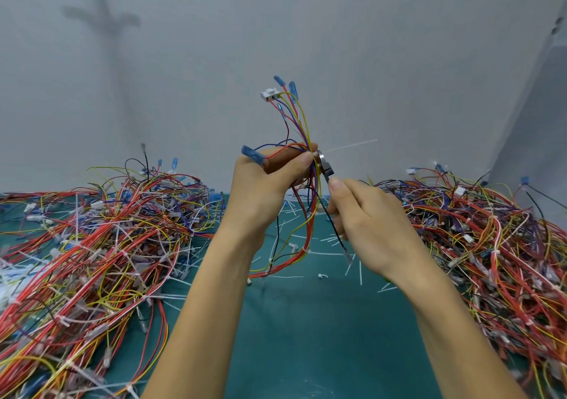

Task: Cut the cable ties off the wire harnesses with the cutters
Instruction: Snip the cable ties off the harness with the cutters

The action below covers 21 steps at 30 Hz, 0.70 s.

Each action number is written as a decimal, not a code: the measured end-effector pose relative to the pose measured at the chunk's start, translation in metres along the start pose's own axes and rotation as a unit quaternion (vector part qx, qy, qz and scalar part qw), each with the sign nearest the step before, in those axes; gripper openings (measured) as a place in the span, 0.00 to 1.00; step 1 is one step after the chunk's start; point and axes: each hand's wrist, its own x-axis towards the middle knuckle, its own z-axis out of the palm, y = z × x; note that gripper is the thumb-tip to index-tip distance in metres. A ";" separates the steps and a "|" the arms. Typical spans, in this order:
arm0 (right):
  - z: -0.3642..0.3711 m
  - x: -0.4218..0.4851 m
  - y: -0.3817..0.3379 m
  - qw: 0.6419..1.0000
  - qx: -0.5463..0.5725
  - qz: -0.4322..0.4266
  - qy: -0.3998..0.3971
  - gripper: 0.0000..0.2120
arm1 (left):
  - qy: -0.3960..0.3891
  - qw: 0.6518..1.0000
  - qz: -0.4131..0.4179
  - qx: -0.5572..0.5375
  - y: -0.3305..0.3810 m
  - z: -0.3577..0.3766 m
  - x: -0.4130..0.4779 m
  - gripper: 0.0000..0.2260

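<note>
So, mid-snip by the look of it. Holding one wire harness (302,116) up in the air over the middle of the green mat (306,337), well clear of the surface. Left hand (264,183) clamped round the bundle, thumb pressed across the wires against the curled fingers. Probably done that way to bunch the wires tight and present the cable tie (352,146) to the tool, long white tail poking out to the right.

Gripping the cutters (325,167) in the right hand (365,211), fingers wrapped round the handles, thumb up along the top. Nose pushed right against the bundle, just beside the left thumb. Can't tell whether closed on the tie or only lined up, too small and half hidden.

Letting the rest of the harness dangle toward the mat, with a second tie (305,250) lower on the loop, so probably more snipping to do on this one.

Got a big tangled left pile (101,239) heaped along the left edge of the mat and a right pile (478,230) along the right edge. Presumably to split done from not done, though hard to say which, with white ties visible in both. Cut-off bits (331,240) scattered over the middle strip, right under the work, likely just dropped there for sweeping up later. Worth watching the blades near the insulation, and near that thumb.
</note>
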 end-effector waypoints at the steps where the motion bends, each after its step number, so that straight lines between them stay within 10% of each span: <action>1: 0.000 0.000 0.000 1.000 -0.001 -0.001 0.000 0.25 | -0.002 1.000 0.001 0.004 0.000 0.000 0.000 0.07; 21: 0.001 -0.001 0.003 0.998 -0.060 -0.016 -0.001 0.24 | -0.004 1.000 -0.001 0.015 -0.002 0.001 0.000 0.06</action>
